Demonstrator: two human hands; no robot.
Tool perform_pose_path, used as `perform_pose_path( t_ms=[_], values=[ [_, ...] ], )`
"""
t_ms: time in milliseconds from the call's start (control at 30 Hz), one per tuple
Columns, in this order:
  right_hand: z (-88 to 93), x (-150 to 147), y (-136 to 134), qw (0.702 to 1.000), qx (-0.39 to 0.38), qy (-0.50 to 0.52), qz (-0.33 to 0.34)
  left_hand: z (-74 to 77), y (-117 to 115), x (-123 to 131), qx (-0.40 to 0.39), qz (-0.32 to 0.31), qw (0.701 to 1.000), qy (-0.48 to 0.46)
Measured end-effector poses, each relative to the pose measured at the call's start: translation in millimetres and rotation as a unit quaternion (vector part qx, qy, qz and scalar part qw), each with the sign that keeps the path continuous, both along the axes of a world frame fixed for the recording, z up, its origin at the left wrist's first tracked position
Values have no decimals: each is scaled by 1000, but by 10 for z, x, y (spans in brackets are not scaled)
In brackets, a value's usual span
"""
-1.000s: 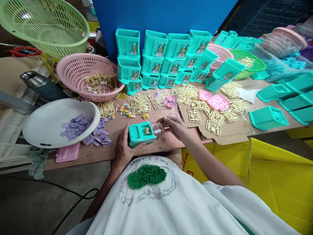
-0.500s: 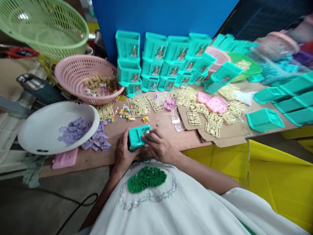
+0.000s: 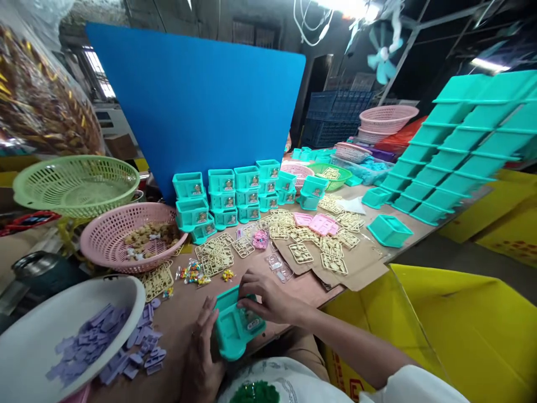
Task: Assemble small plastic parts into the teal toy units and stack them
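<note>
A turquoise plastic box (image 3: 230,330) lies tilted at the table's near edge, a small picture label showing on its right part. My left hand (image 3: 203,350) grips its left side, fingers along the wall. Over the far right part of the same box, my right hand (image 3: 268,296) has its fingers curled on the rim, with the thumb pressed near the label. Whatever may be under those fingertips is hidden. Just beyond the box are a small yellow piece (image 3: 227,275) and several bagged colourful bits (image 3: 193,273).
Labelled turquoise boxes (image 3: 224,200) stand stacked before a blue panel (image 3: 201,106). Cream part frames (image 3: 301,253) and pink pieces (image 3: 323,224) lie on cardboard. At left are a white basin (image 3: 25,347) with purple parts and a pink basket (image 3: 96,240). Tall turquoise stacks (image 3: 457,145) rise at right.
My view has tilted up, bringing in the fan and the tall stacks. The box has turned so its label faces up, and my right fingers have shifted onto its far right rim.
</note>
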State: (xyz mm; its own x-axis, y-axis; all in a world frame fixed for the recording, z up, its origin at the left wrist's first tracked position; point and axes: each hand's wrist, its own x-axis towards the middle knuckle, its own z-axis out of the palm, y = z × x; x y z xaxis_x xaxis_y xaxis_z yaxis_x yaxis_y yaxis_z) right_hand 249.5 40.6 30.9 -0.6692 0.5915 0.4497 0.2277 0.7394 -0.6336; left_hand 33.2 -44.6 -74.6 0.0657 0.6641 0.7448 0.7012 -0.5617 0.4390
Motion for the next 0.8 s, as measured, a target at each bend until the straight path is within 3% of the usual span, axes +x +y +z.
perform_pose_path(
  t_ms=[233,367,467,633,800],
  values=[
    [17,297,111,993,71,17,-96,-171,29,87,-23,102,995,7],
    [41,348,206,987,94,52,-121,-228,42,58,-14,113,993,34],
    [193,304,325,985,103,64,-124,-243,38,28,5,113,991,65],
    [564,12,736,975,164,113,-99,-198,4,30,-27,124,989,81],
    [833,-584,1521,954,215,187,-94,-113,11,46,-10,115,989,93]
  ],
)
